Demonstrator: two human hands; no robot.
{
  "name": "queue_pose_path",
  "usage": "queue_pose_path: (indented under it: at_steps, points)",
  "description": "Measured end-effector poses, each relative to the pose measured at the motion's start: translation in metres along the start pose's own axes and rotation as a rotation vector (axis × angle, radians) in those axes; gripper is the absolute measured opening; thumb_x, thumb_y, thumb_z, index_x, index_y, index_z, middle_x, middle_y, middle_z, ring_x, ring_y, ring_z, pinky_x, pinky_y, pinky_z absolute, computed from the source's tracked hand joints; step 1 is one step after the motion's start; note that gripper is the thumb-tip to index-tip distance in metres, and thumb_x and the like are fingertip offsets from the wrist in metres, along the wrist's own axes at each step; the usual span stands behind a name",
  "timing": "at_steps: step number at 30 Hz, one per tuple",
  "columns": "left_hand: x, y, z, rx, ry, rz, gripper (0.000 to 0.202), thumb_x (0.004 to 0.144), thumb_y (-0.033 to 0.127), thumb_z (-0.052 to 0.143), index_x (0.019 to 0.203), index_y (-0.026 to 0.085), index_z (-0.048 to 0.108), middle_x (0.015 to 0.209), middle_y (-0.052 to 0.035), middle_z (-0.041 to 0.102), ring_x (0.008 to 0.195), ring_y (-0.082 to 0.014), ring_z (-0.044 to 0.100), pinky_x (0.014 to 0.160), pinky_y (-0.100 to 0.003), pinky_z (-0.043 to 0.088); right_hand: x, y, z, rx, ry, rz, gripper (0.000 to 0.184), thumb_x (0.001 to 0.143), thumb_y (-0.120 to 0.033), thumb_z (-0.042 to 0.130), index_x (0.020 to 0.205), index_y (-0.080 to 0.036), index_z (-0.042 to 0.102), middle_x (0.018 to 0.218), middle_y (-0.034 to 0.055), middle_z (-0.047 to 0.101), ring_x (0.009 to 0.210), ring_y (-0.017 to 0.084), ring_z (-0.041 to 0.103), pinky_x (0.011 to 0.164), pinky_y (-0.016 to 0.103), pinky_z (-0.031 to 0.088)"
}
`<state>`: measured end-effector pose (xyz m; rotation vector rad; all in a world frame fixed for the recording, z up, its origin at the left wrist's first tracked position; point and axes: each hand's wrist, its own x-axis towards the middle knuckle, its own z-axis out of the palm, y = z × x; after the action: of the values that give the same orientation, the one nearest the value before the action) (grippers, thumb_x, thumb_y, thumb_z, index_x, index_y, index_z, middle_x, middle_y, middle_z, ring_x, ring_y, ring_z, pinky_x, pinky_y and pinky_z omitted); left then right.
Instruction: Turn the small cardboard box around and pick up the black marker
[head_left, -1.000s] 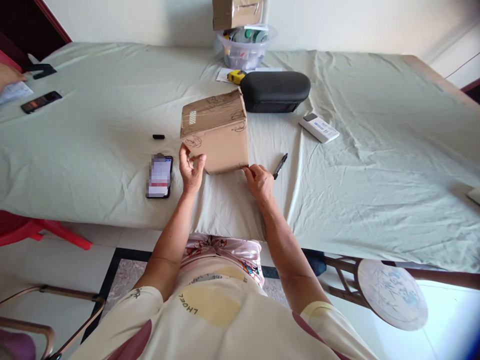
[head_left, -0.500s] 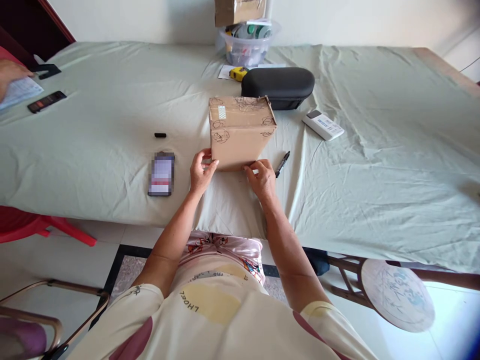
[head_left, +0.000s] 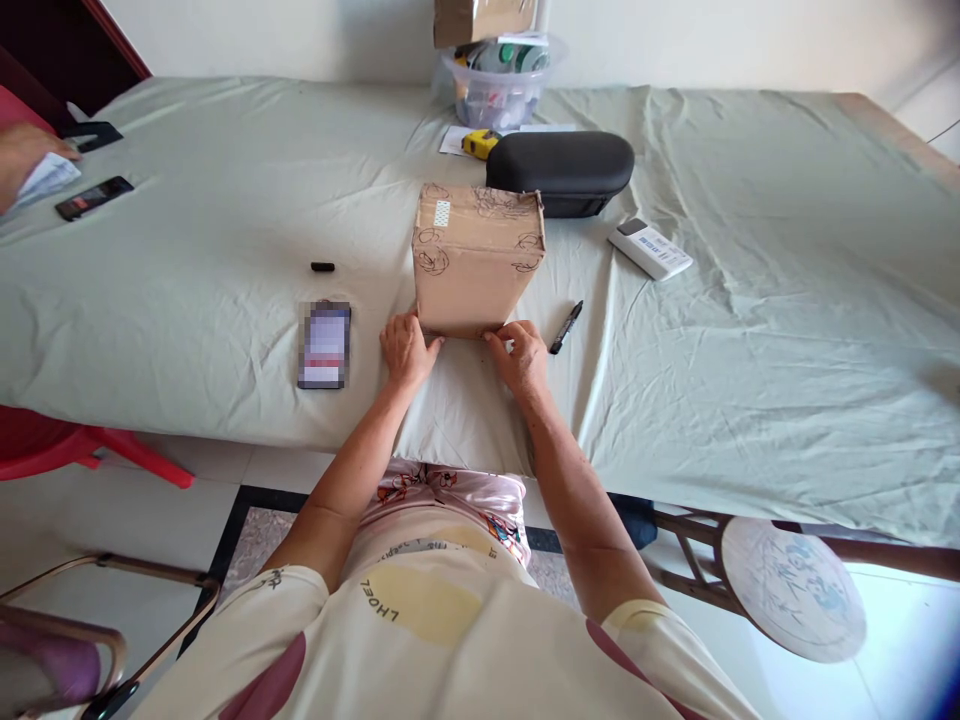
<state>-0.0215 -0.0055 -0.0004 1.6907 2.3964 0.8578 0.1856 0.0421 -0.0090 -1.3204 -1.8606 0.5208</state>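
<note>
Right grip [head_left: 520, 354], box top [head_left: 484, 216], long axis crosswise

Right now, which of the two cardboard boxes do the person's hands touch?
The scribbled box on the green cloth: left hand and right hand touch its near lower corners. The other box is behind, by the plastic tub.

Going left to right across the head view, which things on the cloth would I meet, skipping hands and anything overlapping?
Dark phone → smartphone with lit screen → cardboard box → black marker → white oblong item with dark end.
</note>
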Motion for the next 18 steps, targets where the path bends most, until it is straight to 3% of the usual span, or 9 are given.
queue_pose_path:
  at_steps: [3, 9, 13, 18]
  points:
    - [-0.002, 0.005, -0.003, 0.051, -0.007, -0.007, 0.046, 0.088, 0.04, 0.087, 0.12, 0.016, 0.064, 0.14, -0.023, 0.068, 0.142, -0.0406, 0.057, 0.119, -0.055, 0.046, 0.0, 0.001, 0.003, -0.089, 0.031, 0.074, 0.023, 0.091, -0.042, 0.068, 0.082, -0.026, 0.054, 0.098, 0.0065, 0.069, 0.094, 0.025, 0.065, 0.091, 0.043, 0.053]
    - [-0.001, 0.012, -0.006, 0.125, -0.05, -0.027, 0.056, 0.087, 0.051, 0.087, 0.121, 0.012, 0.065, 0.141, -0.0248, 0.067, 0.141, -0.041, 0.057, 0.118, -0.052, 0.044, 0.002, -0.001, 0.017, -0.172, 0.05, 0.226, 0.038, 0.081, -0.045, 0.077, 0.096, -0.027, 0.047, 0.097, 0.0047, 0.065, 0.096, 0.027, 0.063, 0.093, 0.047, 0.048]
    - [0.0, 0.015, -0.007, 0.124, -0.061, -0.04, 0.056, 0.088, 0.049, 0.086, 0.123, 0.011, 0.065, 0.139, -0.025, 0.068, 0.139, -0.0399, 0.059, 0.117, -0.051, 0.044, 0.001, -0.005, 0.024, -0.198, 0.044, 0.247, 0.046, 0.078, -0.046, 0.08, 0.102, -0.026, 0.045, 0.098, 0.005, 0.061, 0.101, 0.028, 0.061, 0.097, 0.05, 0.046]
    - [0.0, 0.013, -0.008, 0.089, -0.075, -0.038, 0.042, 0.093, 0.039, 0.083, 0.121, 0.014, 0.065, 0.137, -0.0218, 0.069, 0.137, -0.0369, 0.06, 0.116, -0.048, 0.045, 0.0, -0.002, 0.026, -0.2, 0.065, 0.239, 0.039, 0.082, -0.044, 0.073, 0.102, -0.027, 0.044, 0.097, 0.0037, 0.06, 0.1, 0.027, 0.059, 0.097, 0.05, 0.046]
